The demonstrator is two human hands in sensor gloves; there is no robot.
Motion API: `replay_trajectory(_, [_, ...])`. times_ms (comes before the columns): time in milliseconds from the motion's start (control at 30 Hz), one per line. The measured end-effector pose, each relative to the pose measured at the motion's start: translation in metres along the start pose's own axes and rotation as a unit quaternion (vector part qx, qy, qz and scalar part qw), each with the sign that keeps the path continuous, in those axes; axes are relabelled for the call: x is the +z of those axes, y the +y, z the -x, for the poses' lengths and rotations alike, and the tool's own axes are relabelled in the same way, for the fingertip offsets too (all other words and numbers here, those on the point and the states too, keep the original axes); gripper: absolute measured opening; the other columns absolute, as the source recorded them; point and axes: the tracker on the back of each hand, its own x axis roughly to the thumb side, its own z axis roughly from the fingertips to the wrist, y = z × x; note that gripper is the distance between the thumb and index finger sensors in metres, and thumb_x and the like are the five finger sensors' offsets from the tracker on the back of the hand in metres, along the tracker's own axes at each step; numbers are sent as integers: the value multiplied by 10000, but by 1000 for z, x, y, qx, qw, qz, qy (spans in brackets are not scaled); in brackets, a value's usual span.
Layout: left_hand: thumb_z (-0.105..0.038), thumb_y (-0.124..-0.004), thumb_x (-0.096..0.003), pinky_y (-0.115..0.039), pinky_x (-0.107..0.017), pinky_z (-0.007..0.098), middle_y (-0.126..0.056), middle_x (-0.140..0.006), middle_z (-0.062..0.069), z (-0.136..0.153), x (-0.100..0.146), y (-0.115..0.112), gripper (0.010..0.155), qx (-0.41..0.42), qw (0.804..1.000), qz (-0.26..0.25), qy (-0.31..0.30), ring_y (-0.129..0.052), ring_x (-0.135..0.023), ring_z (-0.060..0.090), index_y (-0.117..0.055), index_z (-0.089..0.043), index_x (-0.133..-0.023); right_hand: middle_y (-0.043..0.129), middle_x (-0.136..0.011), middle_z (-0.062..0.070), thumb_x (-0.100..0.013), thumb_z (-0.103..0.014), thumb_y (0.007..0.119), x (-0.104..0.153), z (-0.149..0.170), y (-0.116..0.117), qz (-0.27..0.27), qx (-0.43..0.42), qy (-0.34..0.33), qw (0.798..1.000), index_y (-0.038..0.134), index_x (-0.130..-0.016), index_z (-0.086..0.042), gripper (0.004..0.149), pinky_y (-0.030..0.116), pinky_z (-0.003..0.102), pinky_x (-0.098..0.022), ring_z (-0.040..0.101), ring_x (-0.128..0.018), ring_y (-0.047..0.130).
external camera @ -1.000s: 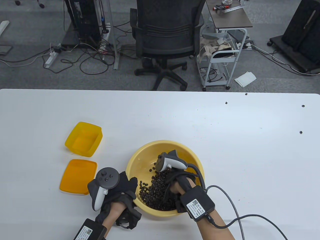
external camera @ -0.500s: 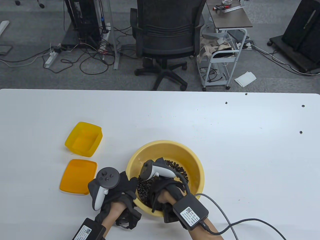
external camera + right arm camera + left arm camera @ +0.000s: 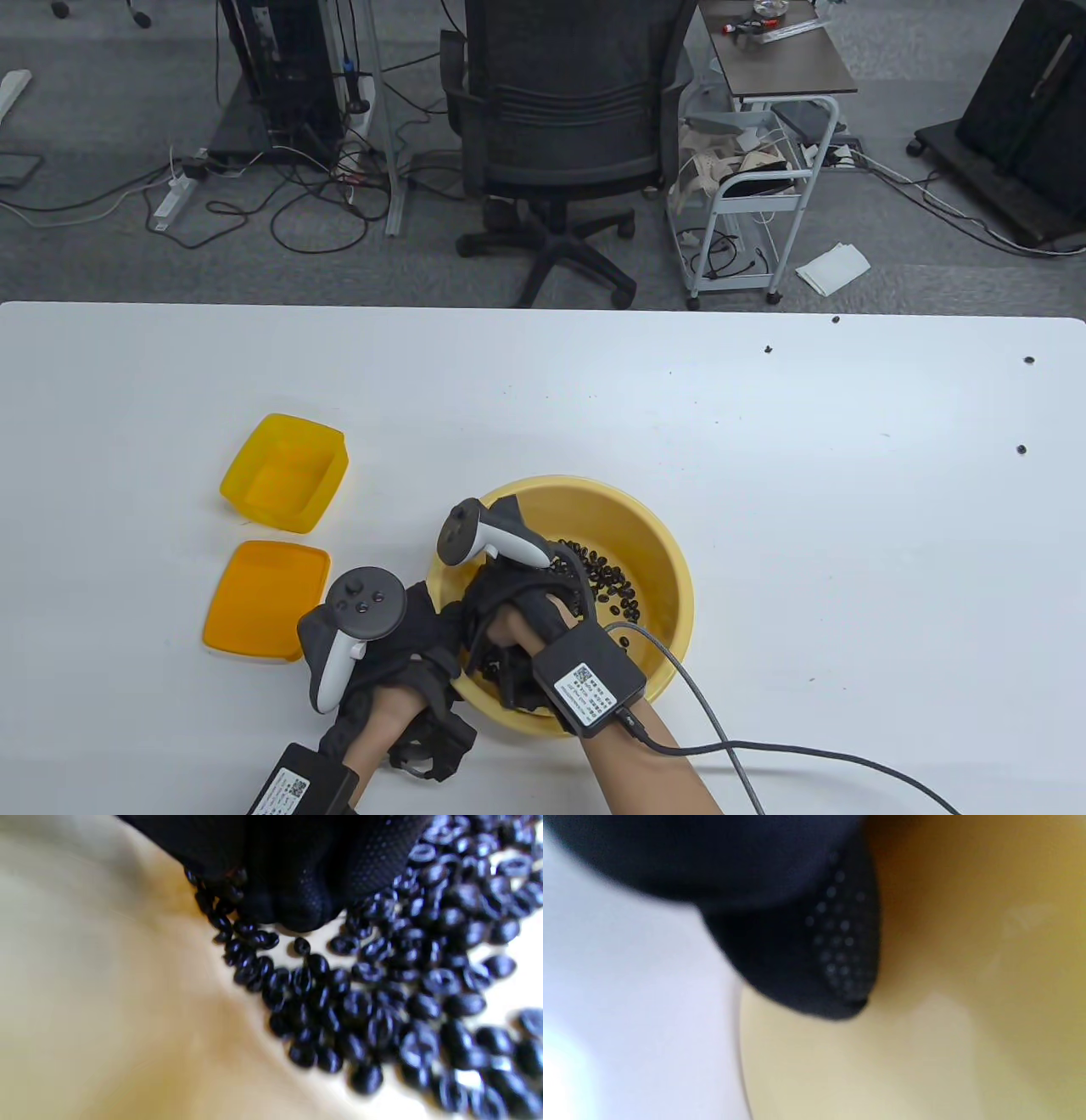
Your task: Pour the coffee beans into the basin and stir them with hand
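Note:
The yellow basin stands near the table's front edge with dark coffee beans spread over its floor. My right hand is down inside the basin's left part, under its tracker. In the right wrist view its gloved fingers dig into the coffee beans on the basin floor. My left hand holds the basin's left rim. In the left wrist view one gloved finger lies against the basin's outer wall.
An empty yellow container and its orange lid lie left of the basin. A few stray beans dot the table's far right. The right wrist's cable trails toward the front edge.
My right hand has swept from the basin's near right side across to its left side, dragging beans with it. The left hand has stayed on the rim.

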Motion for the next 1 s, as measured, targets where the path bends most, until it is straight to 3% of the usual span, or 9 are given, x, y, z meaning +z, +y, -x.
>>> replay_trajectory(167, [-432,-700,-495,-986,62,174,-968,-514,194,-1,0,0,649,-4,1000,1,-1,-1134,-101,98,-501,23,-913,772,-872,78,-417,-287,743,-9,6,-13,111,61,26,992,737,-838,-189,433,746,419,-598,292,-775,856])
replay_trajectory(467, [-432,-705,-495,-986,64,171,-967,-516,202,-1,0,0,652,0,1000,3,1,-1133,-100,96,-500,21,-917,776,-875,50,-417,-283,739,-15,36,-25,196,119,115,967,762,-828,-216,417,744,437,-606,320,-780,863])
replay_trajectory(800, [-425,-715,-492,-991,94,146,-981,-500,195,-1,1,1,649,3,1000,-6,6,-1138,-64,83,-515,25,-916,784,-873,87,-414,-289,746,-4,75,-28,104,133,180,969,753,-842,-187,441,781,423,-580,309,-758,889])
replay_trajectory(1000, [-426,-714,-490,-989,106,139,-984,-489,194,-1,2,1,648,3,1000,-18,8,-1135,-47,82,-519,23,-915,760,-889,110,-413,-292,748,10,88,-17,6,109,169,980,729,-862,-159,468,789,417,-569,315,-759,887])
